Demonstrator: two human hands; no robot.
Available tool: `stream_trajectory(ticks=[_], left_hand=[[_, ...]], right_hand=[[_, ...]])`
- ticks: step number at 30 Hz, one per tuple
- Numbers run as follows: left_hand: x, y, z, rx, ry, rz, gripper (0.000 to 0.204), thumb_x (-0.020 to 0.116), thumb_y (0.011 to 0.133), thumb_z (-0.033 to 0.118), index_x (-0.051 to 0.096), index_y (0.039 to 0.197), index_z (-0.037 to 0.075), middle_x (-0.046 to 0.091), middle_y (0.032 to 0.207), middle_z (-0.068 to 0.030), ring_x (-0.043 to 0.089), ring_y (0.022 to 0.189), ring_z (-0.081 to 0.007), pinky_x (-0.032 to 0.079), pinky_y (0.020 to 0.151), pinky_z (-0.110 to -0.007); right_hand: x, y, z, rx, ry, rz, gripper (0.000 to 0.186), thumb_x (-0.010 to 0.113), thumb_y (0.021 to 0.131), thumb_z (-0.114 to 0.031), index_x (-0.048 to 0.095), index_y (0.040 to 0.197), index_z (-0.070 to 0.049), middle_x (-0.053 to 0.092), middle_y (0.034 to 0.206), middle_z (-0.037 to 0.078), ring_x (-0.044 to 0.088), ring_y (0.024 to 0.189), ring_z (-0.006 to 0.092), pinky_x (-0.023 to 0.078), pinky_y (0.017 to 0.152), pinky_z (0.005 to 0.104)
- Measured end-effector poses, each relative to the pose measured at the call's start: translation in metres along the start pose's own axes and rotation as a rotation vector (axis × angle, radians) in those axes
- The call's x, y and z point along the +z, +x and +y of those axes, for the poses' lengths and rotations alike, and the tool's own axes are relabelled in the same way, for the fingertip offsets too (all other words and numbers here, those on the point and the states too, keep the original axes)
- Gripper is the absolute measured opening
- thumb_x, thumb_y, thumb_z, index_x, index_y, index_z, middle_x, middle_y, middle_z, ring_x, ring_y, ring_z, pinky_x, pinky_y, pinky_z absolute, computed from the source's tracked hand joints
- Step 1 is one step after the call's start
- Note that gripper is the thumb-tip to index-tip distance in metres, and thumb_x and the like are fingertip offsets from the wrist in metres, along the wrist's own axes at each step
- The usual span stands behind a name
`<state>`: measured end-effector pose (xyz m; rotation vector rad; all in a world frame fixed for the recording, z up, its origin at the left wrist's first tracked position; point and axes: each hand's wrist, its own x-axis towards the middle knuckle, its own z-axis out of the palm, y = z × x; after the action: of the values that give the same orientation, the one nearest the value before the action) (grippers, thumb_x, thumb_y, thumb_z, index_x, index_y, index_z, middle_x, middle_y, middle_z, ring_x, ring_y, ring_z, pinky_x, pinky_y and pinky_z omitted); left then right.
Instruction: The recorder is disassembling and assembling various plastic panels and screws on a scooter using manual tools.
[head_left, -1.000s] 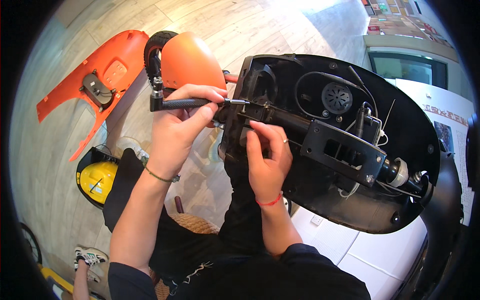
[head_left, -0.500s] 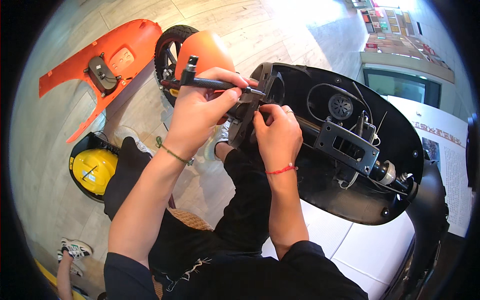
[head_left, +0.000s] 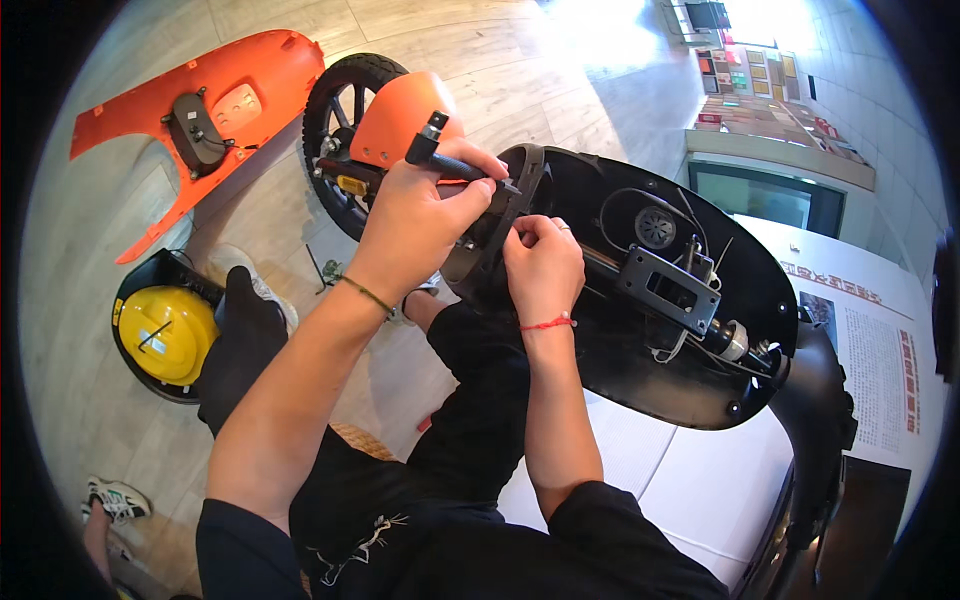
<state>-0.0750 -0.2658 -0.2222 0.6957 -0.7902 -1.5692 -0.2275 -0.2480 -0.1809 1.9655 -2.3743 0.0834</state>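
Now that the right hand (head_left: 545, 270) has drawn its fingers (head_left: 527, 230) nearly together at the black shell (head_left: 640, 385), any grasp hidden, both hands share one spot, left hand (head_left: 425, 210) gripping a dark-handled tool (head_left: 458, 168) just beside them.

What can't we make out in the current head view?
All in the head view:
Whatever the right hand may pinch: hidden by its own fingers.
What the tip of the black tool in the left hand meets: too small to tell.
Part of the wheel: behind the orange fender.
Most of another person, beyond a sneaker and lower leg: cut off by the lower-left rim.
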Motion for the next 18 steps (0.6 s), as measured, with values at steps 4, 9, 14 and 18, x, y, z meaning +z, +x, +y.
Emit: stream_trajectory(ticks=[4,9,14,18], left_hand=[[0.001,-0.001,-0.002,-0.006,-0.008,0.012,0.011,0.049,0.086,-0.001,0.056,0.094,0.001,0.066,0.104,-0.0151,0.06,0.088,-0.0106,0.05,0.081,-0.026],[-0.001,0.004,-0.002,0.016,0.017,0.018,0.01,0.049,0.086,-0.001,0.056,0.093,0.0,0.066,0.102,-0.0146,0.061,0.088,-0.0117,0.05,0.081,-0.026],[0.0,0.005,-0.005,0.013,0.016,0.03,0.01,0.049,0.086,-0.001,0.057,0.092,0.0,0.066,0.102,-0.0143,0.061,0.088,-0.0121,0.05,0.081,-0.026],[0.0,0.005,-0.01,0.045,-0.021,0.076,0.01,0.054,0.083,0.002,0.061,0.09,0.0,0.062,0.093,-0.0099,0.061,0.083,-0.0135,0.049,0.077,-0.026]], right_hand=[[-0.004,0.002,-0.003,0.003,-0.051,0.01,0.014,0.065,0.078,-0.023,0.069,0.083,-0.01,0.061,0.079,0.007,0.063,0.074,0.026,0.05,0.065,0.0376],[-0.003,0.007,-0.005,-0.007,-0.153,-0.055,0.018,0.064,0.079,-0.025,0.07,0.09,-0.012,0.065,0.086,0.008,0.064,0.081,0.0275,0.051,0.07,0.0394],[-0.007,0.01,-0.005,0.089,-0.094,-0.173,0.019,0.063,0.08,-0.026,0.07,0.09,-0.012,0.066,0.086,0.009,0.064,0.083,0.0279,0.051,0.074,0.0392],[-0.011,0.012,-0.005,0.062,-0.122,-0.179,0.018,0.064,0.079,-0.026,0.07,0.09,-0.012,0.066,0.085,0.009,0.064,0.083,0.0277,0.051,0.073,0.0392]])
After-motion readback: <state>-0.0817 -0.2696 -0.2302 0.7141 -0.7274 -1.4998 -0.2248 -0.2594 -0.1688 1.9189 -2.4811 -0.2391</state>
